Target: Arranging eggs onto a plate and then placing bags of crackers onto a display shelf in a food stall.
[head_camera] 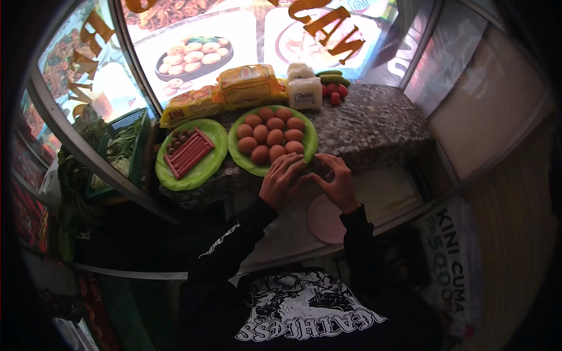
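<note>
My left hand (282, 180) is over the front rim of a green plate (312, 131) that bears several brown eggs (275, 137). Its fingertips lie close to the front eggs, and I cannot tell if they touch one. To the right of that rim is my right hand (337, 183), thumb and fingers curved apart, with nothing visible between them. The two hands face each other with a small gap. A second green plate (210, 164) on the left carries red sausages (191, 153) and several small brown balls (181, 138).
Behind the plates sit yellow packages (248, 85), a white wrapped pack (305, 93), red tomatoes (336, 93) and green cucumbers (333, 78) on a stone-patterned counter (373, 118). A pink plate (326, 221) lies below my hands. Leafy vegetables fill a green crate (142, 131). Glass panes with metal frames (134, 87) enclose the counter.
</note>
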Motion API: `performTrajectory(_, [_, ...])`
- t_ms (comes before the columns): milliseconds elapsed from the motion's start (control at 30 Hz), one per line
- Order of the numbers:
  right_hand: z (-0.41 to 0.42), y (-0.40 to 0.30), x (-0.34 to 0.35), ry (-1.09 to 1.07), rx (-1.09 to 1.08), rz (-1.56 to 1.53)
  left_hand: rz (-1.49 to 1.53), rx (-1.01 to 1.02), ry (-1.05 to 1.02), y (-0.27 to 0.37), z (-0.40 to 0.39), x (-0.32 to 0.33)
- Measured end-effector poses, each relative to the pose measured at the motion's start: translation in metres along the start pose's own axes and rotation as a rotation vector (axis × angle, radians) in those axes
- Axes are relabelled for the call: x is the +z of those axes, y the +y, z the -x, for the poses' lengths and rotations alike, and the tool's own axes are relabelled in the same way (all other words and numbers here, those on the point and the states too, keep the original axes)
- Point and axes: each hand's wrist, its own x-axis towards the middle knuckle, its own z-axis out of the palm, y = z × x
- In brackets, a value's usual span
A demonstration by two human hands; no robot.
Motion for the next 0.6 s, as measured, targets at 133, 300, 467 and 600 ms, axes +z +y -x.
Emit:
performTrajectory(133, [0.03,0.019,-0.017,0.032,0.054,0.009,0.162,-0.066,-0.03,0.032,0.021,0.039])
performTrajectory(300, [0.084,0.102,-0.025,0.053,0.177,0.241,0.277,-0.365,-0.284,0.035,0.071,0.117])
performTrajectory(467, [0.143,0.153,-0.021,0.037,0.418,0.437,0.074,-0.522,-0.45,0.016,0.128,0.179])
performTrajectory(600, [0.169,0.182,-0.013,0.138,0.551,0.311,-0.155,-0.781,-0.646,0.03,0.137,0.192])
